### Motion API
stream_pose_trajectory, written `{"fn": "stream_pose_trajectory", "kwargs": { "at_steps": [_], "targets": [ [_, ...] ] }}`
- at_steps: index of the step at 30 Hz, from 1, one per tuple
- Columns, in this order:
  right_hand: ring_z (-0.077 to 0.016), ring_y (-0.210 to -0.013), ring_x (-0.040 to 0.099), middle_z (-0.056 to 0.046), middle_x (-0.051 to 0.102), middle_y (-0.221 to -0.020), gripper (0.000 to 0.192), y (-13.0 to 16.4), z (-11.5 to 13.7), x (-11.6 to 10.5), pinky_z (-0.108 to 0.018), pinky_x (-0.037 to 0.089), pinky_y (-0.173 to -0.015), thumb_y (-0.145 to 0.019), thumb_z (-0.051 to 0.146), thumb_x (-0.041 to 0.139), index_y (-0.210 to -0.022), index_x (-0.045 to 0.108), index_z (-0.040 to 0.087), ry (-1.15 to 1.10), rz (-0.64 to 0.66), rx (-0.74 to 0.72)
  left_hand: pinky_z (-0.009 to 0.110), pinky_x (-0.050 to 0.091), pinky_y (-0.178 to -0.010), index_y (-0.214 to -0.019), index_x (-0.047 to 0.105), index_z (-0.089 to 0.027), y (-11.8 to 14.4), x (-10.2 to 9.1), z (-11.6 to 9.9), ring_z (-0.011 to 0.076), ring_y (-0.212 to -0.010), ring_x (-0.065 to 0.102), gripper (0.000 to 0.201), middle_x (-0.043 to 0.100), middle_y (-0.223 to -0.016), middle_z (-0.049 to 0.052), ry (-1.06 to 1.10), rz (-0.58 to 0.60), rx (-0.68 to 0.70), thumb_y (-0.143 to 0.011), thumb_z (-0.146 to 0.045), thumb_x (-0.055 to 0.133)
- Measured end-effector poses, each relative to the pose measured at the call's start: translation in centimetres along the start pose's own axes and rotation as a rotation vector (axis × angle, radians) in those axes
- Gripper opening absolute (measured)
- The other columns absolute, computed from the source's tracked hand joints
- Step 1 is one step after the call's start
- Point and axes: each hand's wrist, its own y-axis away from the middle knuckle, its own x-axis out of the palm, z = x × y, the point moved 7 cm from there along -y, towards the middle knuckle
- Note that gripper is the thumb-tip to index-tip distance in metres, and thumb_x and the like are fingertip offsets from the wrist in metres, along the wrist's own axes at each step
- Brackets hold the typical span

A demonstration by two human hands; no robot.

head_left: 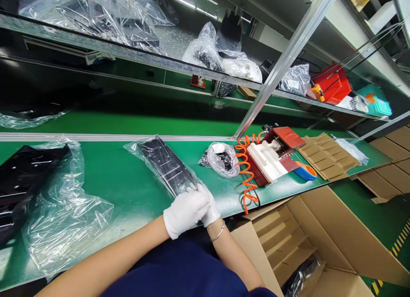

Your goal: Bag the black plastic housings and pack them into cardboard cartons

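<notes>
A long black plastic part in a clear bag lies on the green bench, running away from me. Both my hands, in white gloves, grip its near end. My left hand lies in front, fingers curled over the bag's edge. My right hand sits just behind it, with a thin bangle on the wrist. A second black part in a loose clear bag lies at the far left of the bench.
A small bag of black pieces, an orange coiled hose and a red-and-white fixture sit to the right. Cardboard dividers lie beyond. An open carton with dividers stands at my right. Bagged goods fill the shelf above.
</notes>
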Motion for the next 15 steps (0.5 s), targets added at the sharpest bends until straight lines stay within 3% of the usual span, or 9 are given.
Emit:
{"fn": "stream_pose_trajectory", "kwargs": {
  "at_steps": [3, 7, 9, 10, 12, 14, 15],
  "targets": [
    [-0.0187, -0.071, 0.064, -0.002, 0.069, -0.082, 0.040, 1.1, 0.5, -2.1, -0.033, 0.054, -0.062, -0.078, 0.053, 0.071, -0.104, 0.070, 0.022, 0.029, -0.005, 0.074, 0.037, 0.050, -0.069, -0.091, 0.071, -0.015, 1.3, 0.4, 0.1, 0.0278, -0.079, 0.069, 0.032, 0.073, -0.086, 0.014, 0.041, 0.048, 0.031, -0.094, -0.022, 0.040],
    [-0.0082, -0.043, 0.043, 0.005, 0.058, -0.057, 0.034, 2.9, 3.7, -8.6, -0.021, 0.034, -0.042, -0.079, 0.042, 0.067, -0.102, 0.072, 0.017, 0.181, -0.171, 0.040, 0.032, 0.050, -0.066, -0.081, 0.071, -0.023, 5.0, 2.3, 0.9, 0.0209, -0.070, 0.067, 0.024, 0.073, -0.077, 0.004, 0.258, 0.170, 0.092, -0.090, -0.023, 0.049],
    [-0.0069, -0.042, 0.039, 0.007, 0.054, -0.054, 0.035, 2.8, 5.7, -11.3, -0.019, 0.029, -0.040, -0.079, 0.043, 0.066, -0.102, 0.072, 0.017, 0.155, -0.268, -0.037, 0.030, 0.051, -0.068, -0.075, 0.068, -0.025, 6.5, 2.7, 3.2, 0.0185, -0.069, 0.066, 0.019, 0.071, -0.074, 0.000, 0.492, 0.142, -0.002, -0.087, -0.029, 0.054],
    [-0.0074, -0.045, 0.043, 0.006, 0.057, -0.058, 0.036, 2.4, 6.5, -12.0, -0.019, 0.033, -0.042, -0.078, 0.043, 0.068, -0.103, 0.072, 0.018, 0.126, -0.292, -0.071, 0.030, 0.053, -0.071, -0.075, 0.067, -0.025, 7.0, 2.5, 5.3, 0.0185, -0.073, 0.066, 0.018, 0.070, -0.076, 0.000, 0.619, 0.049, -0.130, -0.086, -0.033, 0.055],
    [-0.0101, -0.059, 0.057, 0.000, 0.068, -0.076, 0.039, 0.6, 7.4, -11.5, -0.021, 0.045, -0.052, -0.076, 0.042, 0.071, -0.107, 0.071, 0.019, 0.096, -0.266, -0.095, 0.033, 0.055, -0.084, -0.084, 0.066, -0.024, 8.2, 1.5, 11.0, 0.0207, -0.089, 0.067, 0.018, 0.071, -0.089, 0.002, 0.816, -0.318, -0.502, -0.085, -0.040, 0.056],
    [-0.0132, -0.075, 0.066, -0.004, 0.073, -0.093, 0.039, -1.9, 6.7, -8.5, -0.023, 0.052, -0.062, -0.077, 0.042, 0.072, -0.109, 0.071, 0.021, 0.135, -0.098, 0.011, 0.036, 0.051, -0.100, -0.104, 0.062, -0.025, 9.9, 0.9, 15.9, 0.0219, -0.115, 0.061, 0.024, 0.068, -0.114, 0.006, 0.984, -0.744, -0.846, -0.084, -0.039, 0.059],
    [-0.0140, -0.076, 0.067, -0.004, 0.074, -0.095, 0.038, -3.0, 5.8, -6.4, -0.024, 0.052, -0.062, -0.077, 0.042, 0.072, -0.108, 0.071, 0.021, 0.166, 0.012, 0.095, 0.036, 0.049, -0.105, -0.112, 0.058, -0.026, 10.1, 1.2, 17.4, 0.0206, -0.125, 0.057, 0.031, 0.064, -0.125, 0.007, 1.106, -0.885, -0.954, -0.083, -0.036, 0.060]
  ]
}}
